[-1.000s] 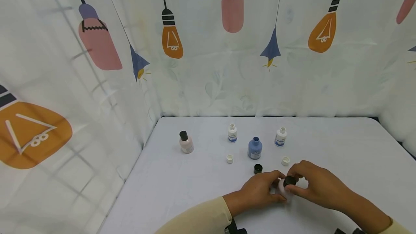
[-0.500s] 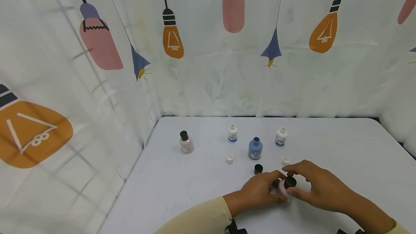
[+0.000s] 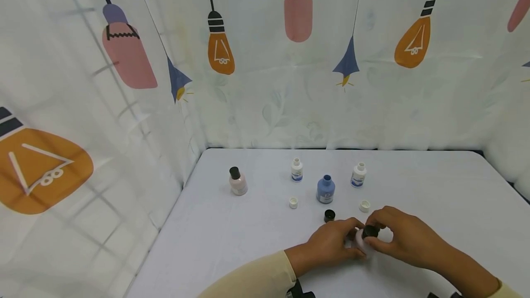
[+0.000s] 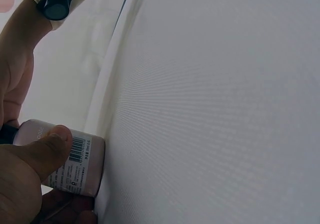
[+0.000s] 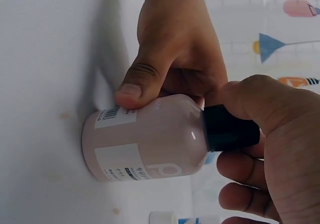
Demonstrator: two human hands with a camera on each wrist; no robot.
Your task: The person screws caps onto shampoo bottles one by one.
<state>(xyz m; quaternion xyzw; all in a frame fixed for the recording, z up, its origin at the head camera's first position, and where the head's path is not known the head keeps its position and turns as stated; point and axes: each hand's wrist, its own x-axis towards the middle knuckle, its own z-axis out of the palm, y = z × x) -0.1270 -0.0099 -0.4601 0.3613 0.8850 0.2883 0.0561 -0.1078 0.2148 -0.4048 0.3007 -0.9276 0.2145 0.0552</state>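
Observation:
A pale pink bottle (image 5: pixel 150 139) with printed white labels stands on the table, its black cap (image 5: pixel 227 129) seated on the neck. My left hand (image 3: pixel 331 242) grips the bottle's body, thumb on one side and fingers round the other, as the left wrist view also shows the bottle (image 4: pixel 90 164). With thumb and fingers, my right hand (image 3: pixel 407 238) pinches the black cap from above. Just beyond my left fingers lies a loose black cap (image 3: pixel 329 215). A blue bottle (image 3: pixel 325 191) without a cap stands behind it.
Two small uncapped white bottles (image 3: pixel 296 170) (image 3: pixel 358 176) stand farther back. Two white caps (image 3: pixel 293 203) (image 3: pixel 365 206) lie in front of them. Another pink bottle (image 3: pixel 238 183) with a black cap stands at the left. A patterned curtain (image 3: pixel 265 105) hangs behind the white table (image 3: pixel 215 243).
My right fingers were round the black cap, loosened and spread half a second ago, and now pinch it again. The left hand keeps its hold on the bottle.

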